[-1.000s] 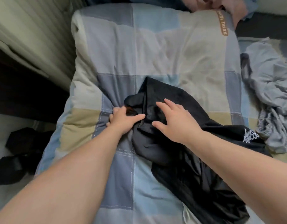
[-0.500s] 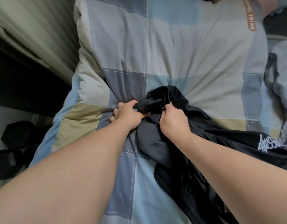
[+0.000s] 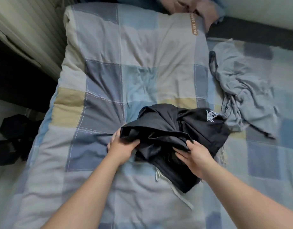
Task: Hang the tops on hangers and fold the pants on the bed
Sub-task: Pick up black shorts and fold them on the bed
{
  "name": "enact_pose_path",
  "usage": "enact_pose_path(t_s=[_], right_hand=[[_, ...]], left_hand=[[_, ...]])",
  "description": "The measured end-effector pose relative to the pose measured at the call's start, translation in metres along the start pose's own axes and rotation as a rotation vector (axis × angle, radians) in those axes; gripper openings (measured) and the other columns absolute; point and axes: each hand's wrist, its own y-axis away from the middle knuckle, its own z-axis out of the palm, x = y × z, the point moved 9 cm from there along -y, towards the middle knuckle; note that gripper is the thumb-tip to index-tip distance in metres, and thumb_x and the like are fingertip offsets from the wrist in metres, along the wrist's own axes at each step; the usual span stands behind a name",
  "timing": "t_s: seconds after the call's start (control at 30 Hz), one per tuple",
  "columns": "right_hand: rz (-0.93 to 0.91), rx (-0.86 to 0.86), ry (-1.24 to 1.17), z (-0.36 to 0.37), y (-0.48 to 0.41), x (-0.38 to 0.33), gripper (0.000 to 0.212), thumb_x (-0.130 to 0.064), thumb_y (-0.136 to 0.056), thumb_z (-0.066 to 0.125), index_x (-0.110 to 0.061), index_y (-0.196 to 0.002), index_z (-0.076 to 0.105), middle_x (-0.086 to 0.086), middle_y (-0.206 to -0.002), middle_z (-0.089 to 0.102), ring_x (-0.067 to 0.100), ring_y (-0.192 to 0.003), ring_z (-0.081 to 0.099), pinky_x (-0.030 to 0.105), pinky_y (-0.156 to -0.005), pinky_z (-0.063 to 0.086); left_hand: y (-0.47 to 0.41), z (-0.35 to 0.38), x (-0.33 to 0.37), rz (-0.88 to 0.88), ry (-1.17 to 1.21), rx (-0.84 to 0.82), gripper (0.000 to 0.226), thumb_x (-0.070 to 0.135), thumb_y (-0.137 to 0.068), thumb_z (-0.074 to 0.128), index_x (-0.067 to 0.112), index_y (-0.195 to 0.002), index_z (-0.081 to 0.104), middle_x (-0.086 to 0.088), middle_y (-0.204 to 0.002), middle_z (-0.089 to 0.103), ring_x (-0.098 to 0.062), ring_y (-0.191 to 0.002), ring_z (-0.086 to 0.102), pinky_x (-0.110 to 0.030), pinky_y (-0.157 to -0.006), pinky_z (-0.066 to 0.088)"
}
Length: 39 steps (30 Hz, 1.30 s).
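Black pants (image 3: 175,128) lie bunched near the middle of the quilt (image 3: 109,63). The left hand (image 3: 121,149) grips their left edge, fingers curled into cloth; the right hand (image 3: 197,156) pinches a fold by the drawstring (image 3: 174,190) end. Most of the bundle lies beyond both hands.

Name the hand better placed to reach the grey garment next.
Right. The right hand holds the black garment on the side toward the grey garment; the left hand grips its far edge.
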Motion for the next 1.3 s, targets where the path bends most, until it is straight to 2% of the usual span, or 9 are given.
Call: enact_pose_path(t_s=[0.1,0.2,0.4,0.5,0.63,0.73,0.8,1.0,1.3], right_hand=[[0.041,0.071,-0.111,-0.05,0.04,0.037,0.02,-0.012,-0.108,0.039,-0.008,-0.107,0.059,0.014,-0.106,0.069,0.028,-0.093,0.069,0.037,-0.077,0.054],[0.051,0.104,-0.155,-0.083,0.087,0.066,0.017,-0.009,-0.105,0.044,-0.01,-0.1,0.06,0.01,-0.094,0.072,0.022,-0.085,0.07,0.034,-0.078,0.056],[-0.046,0.179,-0.251,-0.165,0.189,0.089,0.018,-0.006,-0.103,0.046,-0.011,-0.098,0.062,0.006,-0.09,0.073,0.017,-0.077,0.071,0.035,-0.078,0.054],[-0.139,0.187,-0.228,-0.207,0.241,0.09,0.015,-0.006,-0.103,0.046,-0.007,-0.099,0.061,0.011,-0.095,0.072,0.019,-0.083,0.071,0.032,-0.078,0.056],[-0.317,0.191,-0.149,-0.271,0.3,0.099,0.021,-0.002,-0.101,0.05,-0.012,-0.088,0.064,0.003,-0.087,0.073,0.017,-0.085,0.068,0.026,-0.075,0.056],[-0.449,0.196,-0.104,-0.316,0.342,0.115,0.024,0.001,-0.098,0.053,-0.014,-0.085,0.067,-0.008,-0.075,0.07,0.008,-0.078,0.064,0.025,-0.076,0.054],[-0.524,0.19,-0.111,-0.349,0.372,0.131,0.025,0.004,-0.097,0.053,-0.012,-0.085,0.068,-0.005,-0.076,0.068,0.01,-0.08,0.061,0.029,-0.078,0.052],[-0.634,0.239,-0.092,-0.471,0.476,0.169,0.027,0.001,-0.097,0.055,-0.018,-0.083,0.068,-0.003,-0.076,0.068,0.016,-0.08,0.062,0.042,-0.082,0.052],[-0.64,0.346,0.058,-0.58,0.608,0.162,0.019,-0.008,-0.099,0.054,-0.017,-0.088,0.068,-0.001,-0.08,0.067,0.016,-0.079,0.061,0.047,-0.084,0.053]], left_hand=[[0.033,0.032,-0.03,0.021,-0.01,-0.112,0.065,0.066,-0.065,0.078,0.057,-0.123,0.052,0.006,-0.133,0.061,-0.022,-0.127,0.056,-0.047,-0.112,0.04],[0.1,0.066,-0.029,-0.017,-0.052,-0.262,0.05,0.018,-0.085,0.078,0.024,-0.13,0.057,0.004,-0.124,0.058,-0.017,-0.12,0.054,-0.017,-0.098,0.04],[0.229,0.128,-0.015,-0.041,-0.218,-0.485,0.047,0.017,-0.093,0.069,0.007,-0.136,0.054,-0.002,-0.133,0.055,-0.015,-0.119,0.052,-0.012,-0.086,0.04],[0.28,0.138,0.011,-0.024,-0.25,-0.411,0.047,0.041,-0.085,0.075,0.016,-0.125,0.066,-0.003,-0.12,0.068,-0.022,-0.115,0.061,-0.025,-0.089,0.045],[0.332,0.17,0.042,0.134,-0.293,-0.389,0.079,0.079,-0.059,0.069,0.032,-0.121,0.061,0.009,-0.118,0.068,-0.018,-0.115,0.062,-0.042,-0.101,0.049],[0.377,0.193,0.07,0.19,-0.224,-0.346,0.04,0.061,-0.08,0.07,0.033,-0.106,0.059,0.018,-0.104,0.065,-0.005,-0.102,0.061,-0.035,-0.093,0.048],[0.409,0.207,0.084,0.274,-0.289,-0.246,0.015,0.04,-0.092,0.066,0.025,-0.092,0.061,0.01,-0.09,0.066,-0.014,-0.093,0.064,-0.036,-0.083,0.049],[0.549,0.246,0.088,0.3,-0.188,-0.085,0.011,0.017,-0.099,0.054,0.015,-0.088,0.056,-0.001,-0.084,0.062,-0.032,-0.095,0.062,-0.04,-0.084,0.048],[0.716,0.211,0.148,0.37,0.075,0.049,0.012,0.013,-0.102,0.044,0.007,-0.098,0.054,-0.003,-0.08,0.053,-0.019,-0.075,0.048,-0.032,-0.062,0.038]])
